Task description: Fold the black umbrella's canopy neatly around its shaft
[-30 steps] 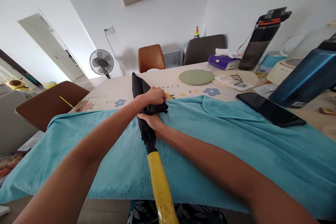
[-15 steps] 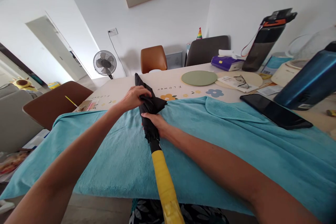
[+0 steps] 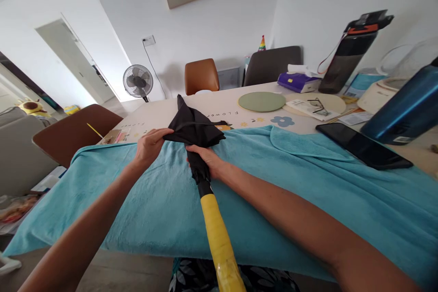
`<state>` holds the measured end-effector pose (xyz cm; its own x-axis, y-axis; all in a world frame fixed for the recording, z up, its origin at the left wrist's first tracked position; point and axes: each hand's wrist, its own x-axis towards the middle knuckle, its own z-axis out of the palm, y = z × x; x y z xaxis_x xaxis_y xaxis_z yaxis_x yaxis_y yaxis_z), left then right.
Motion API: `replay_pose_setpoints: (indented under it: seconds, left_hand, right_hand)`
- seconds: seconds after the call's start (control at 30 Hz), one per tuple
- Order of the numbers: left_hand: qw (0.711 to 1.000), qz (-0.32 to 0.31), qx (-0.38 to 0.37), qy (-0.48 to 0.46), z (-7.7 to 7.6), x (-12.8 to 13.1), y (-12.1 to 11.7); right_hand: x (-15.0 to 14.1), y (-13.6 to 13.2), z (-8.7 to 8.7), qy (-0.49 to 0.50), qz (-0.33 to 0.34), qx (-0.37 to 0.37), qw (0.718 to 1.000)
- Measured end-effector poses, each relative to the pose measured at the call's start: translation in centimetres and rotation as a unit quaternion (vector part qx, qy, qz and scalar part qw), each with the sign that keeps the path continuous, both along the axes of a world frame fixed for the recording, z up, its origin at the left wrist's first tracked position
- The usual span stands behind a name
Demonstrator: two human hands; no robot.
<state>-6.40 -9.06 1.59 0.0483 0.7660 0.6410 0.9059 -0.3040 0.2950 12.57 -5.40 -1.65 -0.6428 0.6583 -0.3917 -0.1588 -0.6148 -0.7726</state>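
A black umbrella (image 3: 196,124) with a long yellow-wrapped handle (image 3: 217,237) points away from me over the table. Part of its loose canopy fans out to both sides near the far end, and a dark strap lies across it. My left hand (image 3: 150,143) pinches the left corner of that loose fabric. Below the flared part, my right hand (image 3: 207,159) is wrapped round the gathered canopy; some of its fingers are hidden beneath. The handle's near end runs down over my lap.
A turquoise cloth (image 3: 143,210) covers the table's near half. To the right are a black phone (image 3: 364,145), a blue bottle (image 3: 404,105), a dark water bottle (image 3: 351,52), eyeglasses (image 3: 318,107) and a purple tissue pack (image 3: 297,81). A green round mat (image 3: 262,101) lies farther back.
My left hand has moved left and toward me, drawing the canopy fabric out from the shaft into a wider flap. My right hand keeps its hold on the umbrella.
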Motion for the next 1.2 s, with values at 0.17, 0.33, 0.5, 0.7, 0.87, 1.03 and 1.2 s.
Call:
replay_pose_setpoints:
  seconds: [0.17,0.33,0.5,0.7,0.87,1.03,1.2]
  left_hand:
    - [0.987,0.046,-0.093,-0.123,-1.9,-1.4,-0.6]
    - [0.965,-0.006,-0.067,-0.254,-2.1,-2.1,-0.9]
    - [0.959,0.016,-0.055,-0.276,-3.1,-2.5,-0.9]
    - [0.994,0.034,-0.028,-0.1,-3.8,-2.8,-1.0]
    - [0.989,0.007,-0.024,0.146,-3.1,-2.5,-1.7]
    - [0.993,0.046,0.05,0.093,-1.8,1.2,-1.4]
    - [0.994,-0.095,-0.007,-0.055,-2.3,6.7,0.5]
  right_hand:
    - [0.1,0.5,-0.1,0.037,0.03,-0.039,0.998]
    - [0.3,0.8,-0.1,0.044,0.067,-0.073,0.994]
    - [0.2,0.5,0.3,0.012,0.037,-0.078,0.996]
    - [0.0,0.4,0.5,-0.015,0.005,-0.071,0.997]
    - [-0.1,0.5,0.2,-0.016,-0.012,-0.063,0.998]
    - [-0.4,0.7,-0.2,-0.028,-0.018,-0.064,0.997]
    - [-0.9,0.8,-0.5,-0.002,-0.066,-0.036,0.997]
